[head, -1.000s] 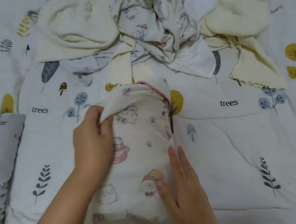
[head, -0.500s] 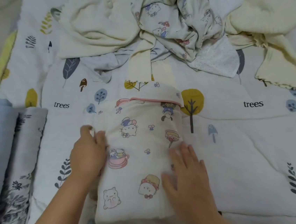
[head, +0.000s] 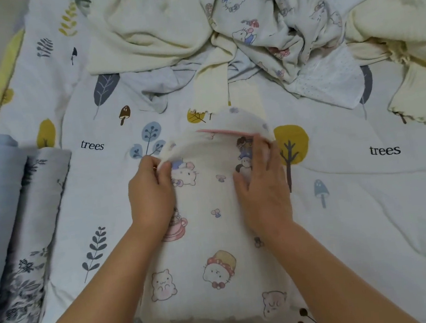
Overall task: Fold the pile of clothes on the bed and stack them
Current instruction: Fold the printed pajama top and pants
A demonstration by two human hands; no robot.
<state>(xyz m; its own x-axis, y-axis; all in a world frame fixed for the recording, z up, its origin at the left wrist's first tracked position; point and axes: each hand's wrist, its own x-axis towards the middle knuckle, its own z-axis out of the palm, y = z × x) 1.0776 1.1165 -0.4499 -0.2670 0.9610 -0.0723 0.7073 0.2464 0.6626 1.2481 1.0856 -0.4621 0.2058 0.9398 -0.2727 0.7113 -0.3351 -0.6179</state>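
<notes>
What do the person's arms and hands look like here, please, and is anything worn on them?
Two bare forearms enter from the bottom edge, with no sleeves, watch or bracelet in view. The left hand and the right hand wear no gloves. A small glint on a left finger could be a ring; it is too small to tell.

Under my left hand [head: 150, 191] and right hand [head: 261, 182], a cream garment [head: 215, 240] printed with pastel cartoon cats and bears, trimmed in pink. The bedsheet [head: 369, 210] is white with grey leaves, mustard trees and blue mushrooms (the word "trees" in black). Beyond, the pile [head: 219, 29] mixes pale yellow, white and cartoon prints.
</notes>
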